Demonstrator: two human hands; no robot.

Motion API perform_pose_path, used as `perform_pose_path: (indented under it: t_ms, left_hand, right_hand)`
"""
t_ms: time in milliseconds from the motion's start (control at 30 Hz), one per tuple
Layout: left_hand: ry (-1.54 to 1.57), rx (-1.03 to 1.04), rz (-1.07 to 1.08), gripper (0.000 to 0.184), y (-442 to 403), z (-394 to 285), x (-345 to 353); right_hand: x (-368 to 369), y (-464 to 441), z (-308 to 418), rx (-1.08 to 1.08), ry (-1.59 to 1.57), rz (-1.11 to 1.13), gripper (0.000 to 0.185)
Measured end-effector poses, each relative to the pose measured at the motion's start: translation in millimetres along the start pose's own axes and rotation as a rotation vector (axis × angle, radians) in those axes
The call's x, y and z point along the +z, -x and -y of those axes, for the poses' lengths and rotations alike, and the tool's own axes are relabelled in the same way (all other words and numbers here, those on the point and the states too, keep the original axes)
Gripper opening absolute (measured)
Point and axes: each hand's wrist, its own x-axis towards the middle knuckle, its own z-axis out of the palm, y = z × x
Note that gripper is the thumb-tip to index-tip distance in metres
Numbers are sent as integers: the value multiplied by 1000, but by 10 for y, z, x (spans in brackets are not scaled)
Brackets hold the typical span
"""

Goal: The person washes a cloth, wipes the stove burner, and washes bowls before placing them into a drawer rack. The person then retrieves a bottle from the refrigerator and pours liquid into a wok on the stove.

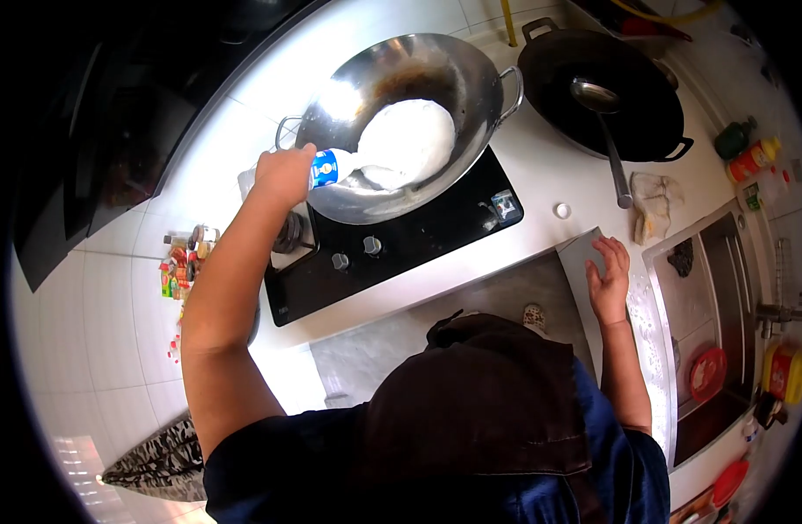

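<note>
My left hand (287, 177) is wrapped round a white bottle with a blue label (325, 170). The bottle lies tilted over the left rim of a large steel wok (478, 79), its neck pointing inward. In the wok sits a smooth white mass (409, 140); whether it is liquid, foam or powder I cannot tell. The bottle's neck meets the white of this mass, so its mouth is hard to make out. My right hand (609, 279) hangs by the counter's front edge with fingers apart, holding nothing. A small white cap (562, 210) rests on the counter beyond it.
The wok stands on a black gas stove (392, 253) with two knobs. Right of it are a black pan (549, 79), a metal ladle (617, 162), a cloth (654, 205) and a sink (658, 262). Several bottles (750, 160) line the right wall.
</note>
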Motion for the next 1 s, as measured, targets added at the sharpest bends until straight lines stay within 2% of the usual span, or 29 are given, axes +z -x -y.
perform_pose_path:
  t_ms: [333,433,533,633,667,733,800,833,933,1000]
  left_hand:
    - [-219,31,-55,17,-182,-138,-181]
    - [-391,91,-42,21,-214,-215,-264]
    - [-401,72,-166,24,-272,-291,-233]
    - [-412,31,-197,26,-204,-404,-300]
    - [-426,21,-209,26,-190,-434,-322]
    - [-401,17,-217,33,-140,-451,-359]
    - [-378,4,-290,37,-38,-418,-343]
    - [-407,-29,-295,45,15,-405,-378]
    - [-324,-64,-308,49,110,-378,-469]
    - [-233,-39,-424,44,175,-309,-475]
  right_hand:
    - [-57,43,109,21,-50,10,39]
    - [-92,20,209,33,-131,52,35]
    - [-151,-159,619,103,-382,155,28]
    - [-188,-575,1277,-35,-560,215,28]
    - [-76,-732,1412,-167,-567,193,30]
    - [87,-1104,1800,-313,-544,239,45]
    - [517,-1588,2356,-409,-482,279,79]
    - [653,-1724,2534,-380,-523,377,92]
    - [1191,-2001,2854,-387,-428,473,113]
    - [1514,-2112,2960,-329,-631,598,119]
